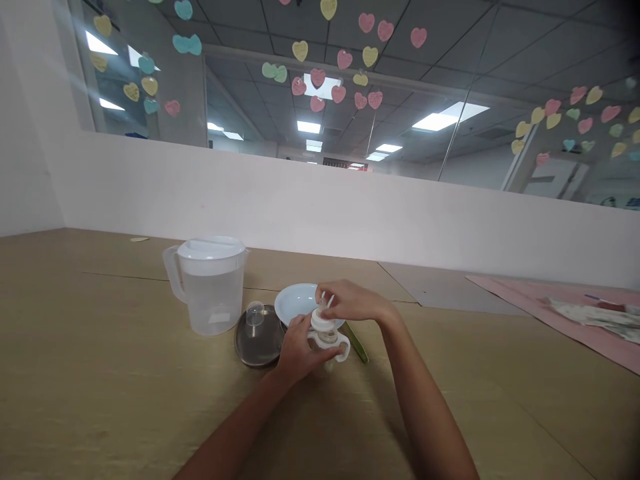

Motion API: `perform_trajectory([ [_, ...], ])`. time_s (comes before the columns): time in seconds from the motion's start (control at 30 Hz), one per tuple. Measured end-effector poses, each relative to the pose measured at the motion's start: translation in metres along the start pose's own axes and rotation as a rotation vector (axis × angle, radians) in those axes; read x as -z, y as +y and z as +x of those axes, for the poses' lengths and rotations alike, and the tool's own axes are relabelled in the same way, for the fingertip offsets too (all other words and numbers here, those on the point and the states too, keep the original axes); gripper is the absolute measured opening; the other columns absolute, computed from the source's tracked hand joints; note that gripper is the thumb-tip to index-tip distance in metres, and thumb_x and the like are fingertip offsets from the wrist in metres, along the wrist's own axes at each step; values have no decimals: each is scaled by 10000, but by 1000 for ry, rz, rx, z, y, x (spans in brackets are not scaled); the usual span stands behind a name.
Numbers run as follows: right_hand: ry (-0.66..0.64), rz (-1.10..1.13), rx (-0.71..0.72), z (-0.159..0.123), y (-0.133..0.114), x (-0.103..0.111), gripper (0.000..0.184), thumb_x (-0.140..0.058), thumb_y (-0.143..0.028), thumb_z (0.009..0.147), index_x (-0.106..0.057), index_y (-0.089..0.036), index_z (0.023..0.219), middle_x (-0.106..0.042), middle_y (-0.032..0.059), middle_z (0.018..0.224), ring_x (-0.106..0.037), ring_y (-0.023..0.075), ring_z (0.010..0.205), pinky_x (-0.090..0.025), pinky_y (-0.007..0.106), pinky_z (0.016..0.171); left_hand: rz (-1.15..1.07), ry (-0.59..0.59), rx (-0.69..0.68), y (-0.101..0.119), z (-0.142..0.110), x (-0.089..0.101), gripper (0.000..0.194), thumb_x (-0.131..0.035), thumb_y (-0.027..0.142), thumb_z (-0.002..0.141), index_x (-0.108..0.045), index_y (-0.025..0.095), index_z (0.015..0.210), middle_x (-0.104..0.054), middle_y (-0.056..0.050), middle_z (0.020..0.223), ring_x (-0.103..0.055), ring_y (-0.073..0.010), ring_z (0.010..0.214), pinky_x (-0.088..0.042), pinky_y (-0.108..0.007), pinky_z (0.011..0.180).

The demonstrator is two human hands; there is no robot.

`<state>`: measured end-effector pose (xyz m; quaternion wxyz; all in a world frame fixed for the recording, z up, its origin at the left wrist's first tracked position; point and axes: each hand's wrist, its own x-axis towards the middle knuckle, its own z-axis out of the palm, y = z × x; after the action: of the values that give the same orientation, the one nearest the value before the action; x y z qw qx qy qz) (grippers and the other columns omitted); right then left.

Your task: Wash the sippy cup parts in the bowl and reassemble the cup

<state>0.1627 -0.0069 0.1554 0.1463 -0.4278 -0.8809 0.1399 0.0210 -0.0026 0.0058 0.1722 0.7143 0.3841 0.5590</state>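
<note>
Handled baby bottle at table centre, gripped round the body by left hand, fingers wrapped; right hand above at 12 o'clock, fingertips pinched on the white collar or a small top part, exact piece too small to tell. Top apparently not yet settled; bottle contents unclear. Both forearms raised from 6 o'clock, wrists bent inward. At 10 o'clock: lidded water jug, small clear cap on metal dish; white bowl behind.

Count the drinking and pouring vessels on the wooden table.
3. A clear plastic pitcher with white lid stands at left; a small clear cup sits on the round metal tray; a handled baby bottle is in both hands. Others may be hidden.
</note>
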Motion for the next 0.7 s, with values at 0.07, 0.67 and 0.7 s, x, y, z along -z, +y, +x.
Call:
perform_trajectory([
  [0.07, -59, -33, -39, 2, 2, -1, 156, -585, -184, 667, -614, -184, 820, -629, 12, 796, -564, 132, 714, -378, 208, 580, 20, -4, -21, 1, 0, 2, 695, -773, 466, 515, -584, 210, 1133, -620, -92, 913, -535, -290, 889, -393, -382, 822],
  [0.67, -159, 39, -285, 7, -6, -14, 148, -570, -198, 692, -619, -149, 822, -522, -36, 410, -496, 111, 379, -369, 203, 420, 268, -56, -104, 1, 3, 0, 609, -655, 582, 607, -546, 191, 1062, -611, -68, 919, -565, -241, 867, -450, -378, 769],
  [0.7, -165, 58, -293, 8, -5, -16, 128, -553, -221, 716, -612, -150, 805, -498, -43, 383, -475, 106, 356, -363, 204, 413, 265, -46, -110, 1, 3, 0, 578, -652, 572, 614, -549, 188, 1034, -611, -67, 920, -565, -237, 863, -451, -373, 764],
])
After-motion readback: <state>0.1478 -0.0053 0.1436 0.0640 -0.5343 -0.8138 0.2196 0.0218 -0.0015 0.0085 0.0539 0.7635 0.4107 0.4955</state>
